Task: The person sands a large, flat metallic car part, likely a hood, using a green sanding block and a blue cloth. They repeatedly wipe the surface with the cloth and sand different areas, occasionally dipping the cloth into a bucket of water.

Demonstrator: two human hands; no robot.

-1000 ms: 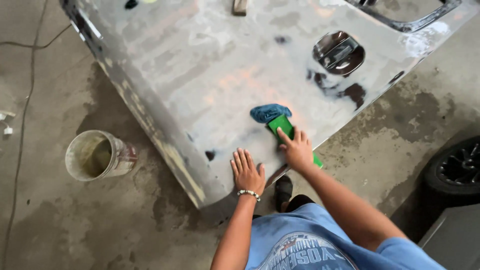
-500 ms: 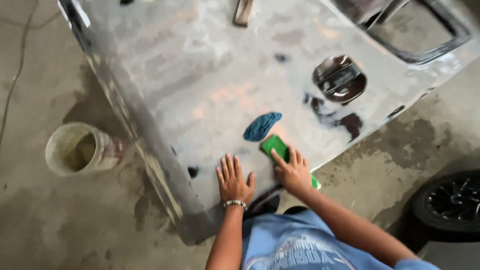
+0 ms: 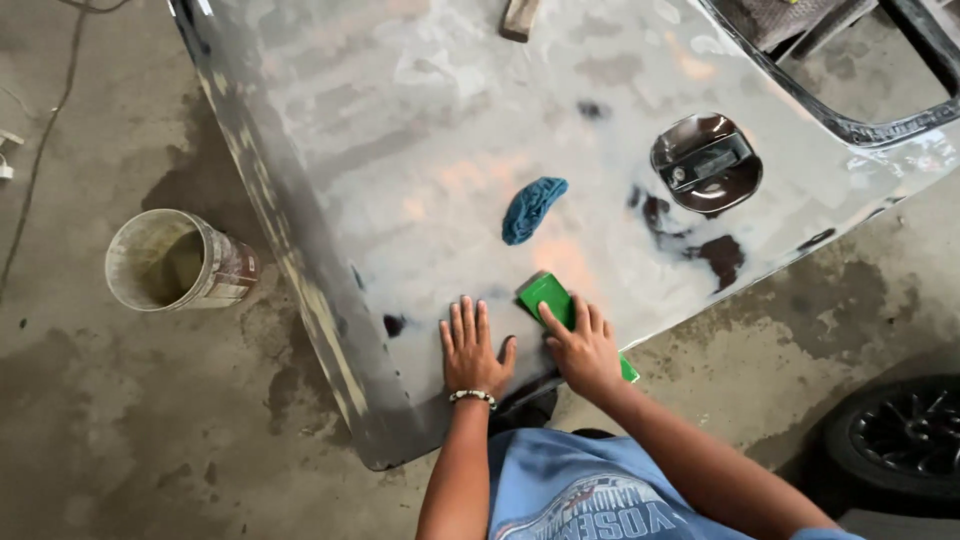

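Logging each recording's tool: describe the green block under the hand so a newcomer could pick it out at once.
Start at the big sanded grey car door lying flat. At its near edge, the right hand presses a flat rectangular green block. It is bright green and hard-edged, unlike the crumpled blue rag just beyond it.

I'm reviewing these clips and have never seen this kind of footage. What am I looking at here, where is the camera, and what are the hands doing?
The camera sits on a person's head and looks down, so the two arms at the bottom are their own. The large grey sheet is a bare car door panel laid flat, with its door handle recess visible. The left hand lies flat on the panel. The right hand presses on a green block. A blue cloth lies on the panel above it. On the concrete floor stands a bucket; a tyre shows at lower right.
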